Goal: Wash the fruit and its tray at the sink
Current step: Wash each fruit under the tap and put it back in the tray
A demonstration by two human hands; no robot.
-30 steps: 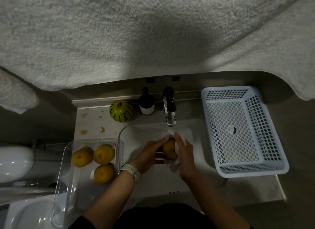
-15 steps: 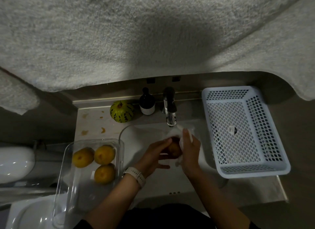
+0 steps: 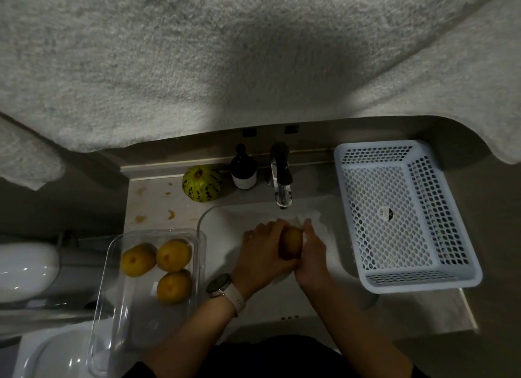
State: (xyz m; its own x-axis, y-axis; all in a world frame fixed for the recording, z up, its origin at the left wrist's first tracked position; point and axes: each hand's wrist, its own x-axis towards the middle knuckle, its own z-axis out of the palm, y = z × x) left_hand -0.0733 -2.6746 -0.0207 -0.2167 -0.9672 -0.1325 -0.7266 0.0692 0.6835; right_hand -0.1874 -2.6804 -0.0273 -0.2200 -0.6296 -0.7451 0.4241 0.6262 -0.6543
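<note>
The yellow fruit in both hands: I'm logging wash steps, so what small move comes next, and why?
Probably set the yellow fruit, held between left hand and right hand over the sink, into the empty white basket; three unwashed fruits wait in the clear tray.

1 view only: a wide-angle head camera, worn by the person, looking steeply down and forward. A pale fuzzy fabric (image 3: pixel 197 53) hangs close to the lens and fills the upper half of the frame. Below it, the sink (image 3: pixel 225 222) sits at centre with the tap (image 3: pixel 280 180) at the far side. The tabletop (image 3: pixel 158 197) runs left, the white basket (image 3: pixel 406 214) right. Both forearms enter from the bottom edge, at arm's reach. Straight edges bow near the borders.
</note>
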